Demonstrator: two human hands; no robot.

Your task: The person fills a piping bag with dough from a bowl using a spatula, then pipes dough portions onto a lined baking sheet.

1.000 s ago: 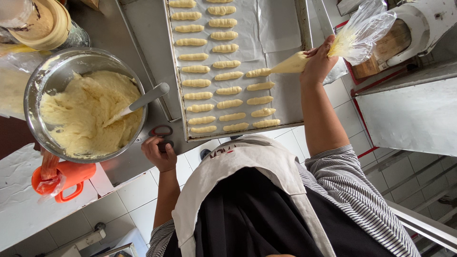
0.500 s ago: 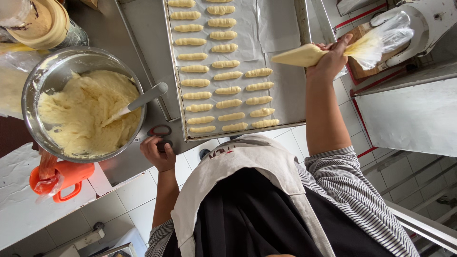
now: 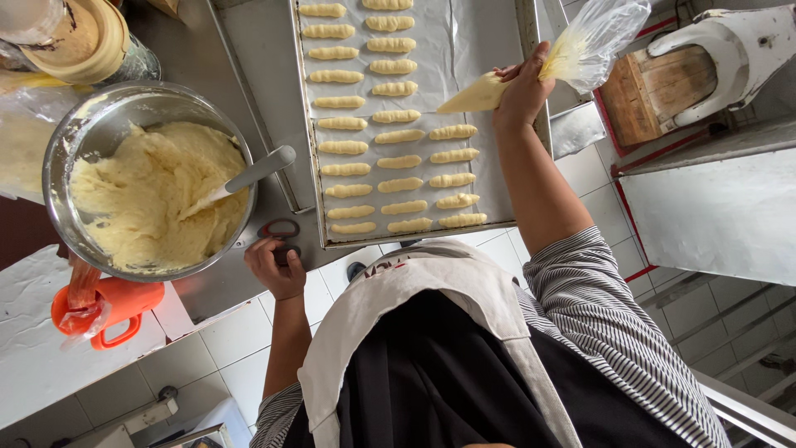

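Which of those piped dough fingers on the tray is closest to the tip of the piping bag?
The top one in the short third row, just beside the piping bag tip held by the right hand; the rest lie further off.

The right hand [image 3: 522,91] grips a dough-filled piping bag [image 3: 531,70] above a paper-lined baking tray [image 3: 497,178] carrying rows of piped dough fingers [image 3: 400,161]. The left hand [image 3: 278,267] rests at the table [image 3: 257,50] edge on scissors [image 3: 282,230], beside a steel bowl [image 3: 79,141] of dough.
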